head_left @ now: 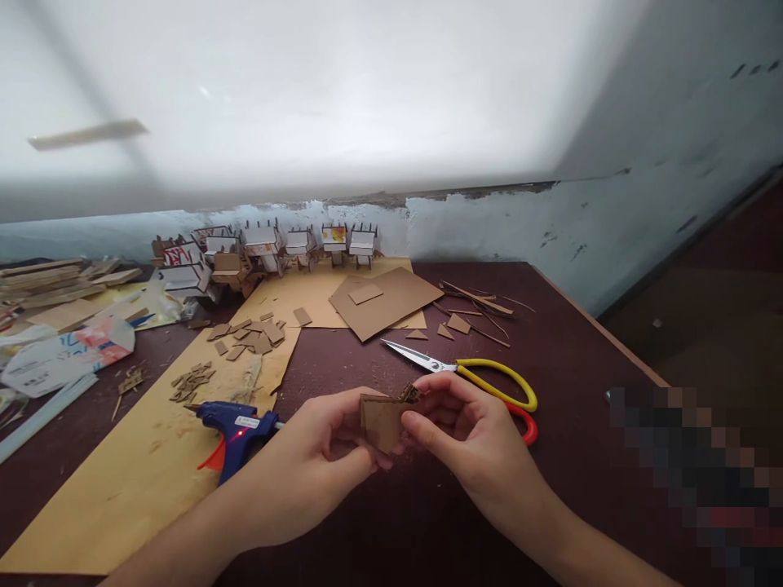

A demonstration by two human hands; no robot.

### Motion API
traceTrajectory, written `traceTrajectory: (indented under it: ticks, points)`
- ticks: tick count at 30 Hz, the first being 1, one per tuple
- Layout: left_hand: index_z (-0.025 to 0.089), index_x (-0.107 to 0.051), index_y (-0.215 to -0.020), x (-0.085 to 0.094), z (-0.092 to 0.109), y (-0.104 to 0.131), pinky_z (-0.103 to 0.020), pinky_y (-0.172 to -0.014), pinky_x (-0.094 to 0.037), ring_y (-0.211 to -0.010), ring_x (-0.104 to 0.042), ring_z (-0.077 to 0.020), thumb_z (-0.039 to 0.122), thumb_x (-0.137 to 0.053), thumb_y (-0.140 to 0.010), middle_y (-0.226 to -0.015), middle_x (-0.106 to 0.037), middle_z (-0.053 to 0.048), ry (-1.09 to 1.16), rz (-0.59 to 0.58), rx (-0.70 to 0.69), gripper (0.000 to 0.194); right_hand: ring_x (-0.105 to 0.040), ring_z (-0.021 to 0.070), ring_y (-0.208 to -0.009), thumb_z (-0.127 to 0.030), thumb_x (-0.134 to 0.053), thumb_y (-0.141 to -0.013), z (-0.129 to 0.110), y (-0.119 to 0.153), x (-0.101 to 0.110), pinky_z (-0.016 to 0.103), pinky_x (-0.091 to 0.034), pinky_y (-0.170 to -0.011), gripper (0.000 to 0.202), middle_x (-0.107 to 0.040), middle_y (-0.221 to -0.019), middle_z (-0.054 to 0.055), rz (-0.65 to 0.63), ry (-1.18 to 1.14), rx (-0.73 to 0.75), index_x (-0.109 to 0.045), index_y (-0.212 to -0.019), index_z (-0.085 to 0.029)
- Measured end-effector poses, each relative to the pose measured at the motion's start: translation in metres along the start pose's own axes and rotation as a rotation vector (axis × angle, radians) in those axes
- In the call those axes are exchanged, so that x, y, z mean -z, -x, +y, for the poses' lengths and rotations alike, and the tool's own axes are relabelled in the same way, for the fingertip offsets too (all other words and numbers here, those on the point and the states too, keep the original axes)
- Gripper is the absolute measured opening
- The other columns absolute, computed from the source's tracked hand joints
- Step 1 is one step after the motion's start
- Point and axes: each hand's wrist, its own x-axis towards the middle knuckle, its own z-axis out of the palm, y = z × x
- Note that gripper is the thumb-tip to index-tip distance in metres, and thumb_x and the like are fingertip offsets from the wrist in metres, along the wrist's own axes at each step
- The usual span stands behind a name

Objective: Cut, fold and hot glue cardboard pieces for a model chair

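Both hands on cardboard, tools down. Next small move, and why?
Probably square up the cardboard pieces between the left hand and right hand: their upper edges look slightly offset, both hands already grip them, and the glue gun and scissors lie unheld.

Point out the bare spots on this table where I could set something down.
The widest bare patch of dark table lies between the scissors and the table's right edge. A smaller one sits between the yellow paper, large cardboard sheet and scissors' blades. The left is crowded: glue gun, cardboard scraps, small cardboard models behind.
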Motion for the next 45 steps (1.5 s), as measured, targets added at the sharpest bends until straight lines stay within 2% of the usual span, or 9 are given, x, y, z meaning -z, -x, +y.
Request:
traceTrajectory:
  ticks: [7,11,13,16,19,23,35,45]
  points:
    - [0.02,-0.067,-0.095,0.0,0.0,0.0,-0.03,-0.079,-0.054,-0.089,-0.068,-0.0204,0.022,-0.056,-0.096,-0.094,-0.071,-0.005,-0.193,0.065,0.026,0.011,-0.062,0.0143,-0.072,-0.03,-0.076,-0.086,0.0,0.001,0.0,0.026,-0.05,-0.064,0.018,-0.065,-0.08,-0.003,0.002,0.177,0.024,-0.062,-0.094,-0.023]
    - [0.023,-0.066,-0.103,0.003,0.0,-0.001,-0.03,-0.076,-0.052,-0.085,-0.067,-0.0207,0.021,-0.052,-0.097,-0.092,-0.071,-0.003,-0.547,0.183,-0.059,0.015,-0.06,0.0157,-0.069,-0.02,-0.067,-0.087,-0.004,0.002,0.001,0.028,-0.046,-0.062,0.005,-0.065,-0.076,-0.003,0.001,0.526,0.086,-0.064,-0.086,-0.023]
    - [0.025,-0.064,-0.107,0.004,-0.002,-0.001,-0.032,-0.08,-0.05,-0.09,-0.067,-0.0218,0.017,-0.05,-0.095,-0.098,-0.071,-0.003,-0.742,0.23,-0.118,0.02,-0.061,0.017,-0.071,-0.013,-0.065,-0.085,-0.005,0.002,0.002,0.03,-0.046,-0.065,0.011,-0.066,-0.077,-0.003,0.0,0.735,0.133,-0.065,-0.082,-0.024]
    - [0.024,-0.063,-0.104,0.006,-0.007,-0.003,-0.034,-0.082,-0.047,-0.096,-0.064,-0.023,0.012,-0.048,-0.093,-0.106,-0.067,-0.004,-0.924,0.209,-0.147,0.023,-0.062,0.0203,-0.078,-0.014,-0.068,-0.082,-0.002,0.0,0.004,0.033,-0.045,-0.068,0.011,-0.066,-0.083,0.0,-0.005,0.959,0.143,-0.066,-0.079,-0.024]
    - [0.023,-0.064,-0.098,0.008,-0.013,-0.005,-0.035,-0.081,-0.047,-0.094,-0.061,-0.0233,0.014,-0.049,-0.093,-0.104,-0.062,-0.005,-1.001,0.172,-0.104,0.018,-0.061,0.0211,-0.075,-0.019,-0.071,-0.082,0.001,-0.002,0.007,0.033,-0.044,-0.063,0.009,-0.065,-0.083,0.0,-0.032,1.069,0.092,-0.067,-0.077,-0.024]
    - [0.023,-0.064,-0.101,0.009,-0.018,-0.006,-0.035,-0.081,-0.047,-0.092,-0.061,-0.0235,0.016,-0.051,-0.093,-0.102,-0.061,-0.005,-1.035,0.154,-0.076,0.017,-0.06,0.0189,-0.068,-0.016,-0.069,-0.081,0.004,-0.003,0.008,0.03,-0.042,-0.06,0.01,-0.066,-0.076,-0.002,-0.078,1.07,0.075,-0.067,-0.08,-0.025]
    - [0.024,-0.067,-0.101,0.007,-0.016,-0.008,-0.031,-0.077,-0.046,-0.091,-0.064,-0.0215,0.007,-0.05,-0.091,-0.098,-0.067,-0.003,-0.946,0.08,-0.115,0.026,-0.061,0.0189,-0.07,-0.011,-0.062,-0.085,0.002,-0.002,0.007,0.031,-0.044,-0.063,0.015,-0.069,-0.08,-0.001,-0.113,1.037,0.102,-0.07,-0.086,-0.025]
    - [0.024,-0.068,-0.099,0.008,-0.016,-0.007,-0.031,-0.077,-0.047,-0.089,-0.065,-0.0208,0.008,-0.052,-0.091,-0.096,-0.067,-0.002,-0.971,0.1,-0.108,0.024,-0.061,0.0177,-0.069,-0.01,-0.062,-0.084,0.005,-0.001,0.007,0.03,-0.044,-0.062,0.016,-0.068,-0.079,-0.002,-0.126,1.005,0.12,-0.07,-0.086,-0.024]
